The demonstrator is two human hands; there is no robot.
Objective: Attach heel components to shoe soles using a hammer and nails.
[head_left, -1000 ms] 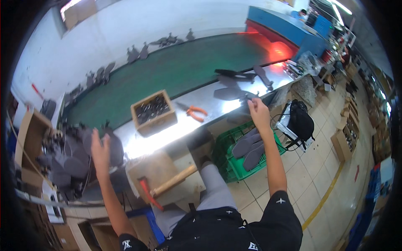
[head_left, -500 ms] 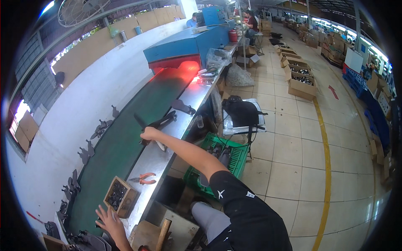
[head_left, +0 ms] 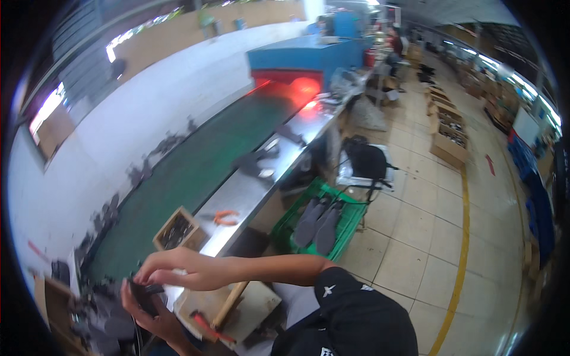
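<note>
Left hand (head_left: 157,323), right hand (head_left: 185,269): fingers half-curled on dark piece (head_left: 144,298) (blurred).

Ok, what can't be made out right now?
All in the head view:
Dark piece: largely hidden by the left hand and right hand.
Small parts in the wooden box: blurred, too small to separate.
Far worker: blurred, too small.
Left forearm: cut off by the lower edge.

A factory workshop, with green conveyor belt (head_left: 187,172), blue machine (head_left: 291,57), pliers (head_left: 225,218) and open cardboard cartons (head_left: 448,149).
</note>
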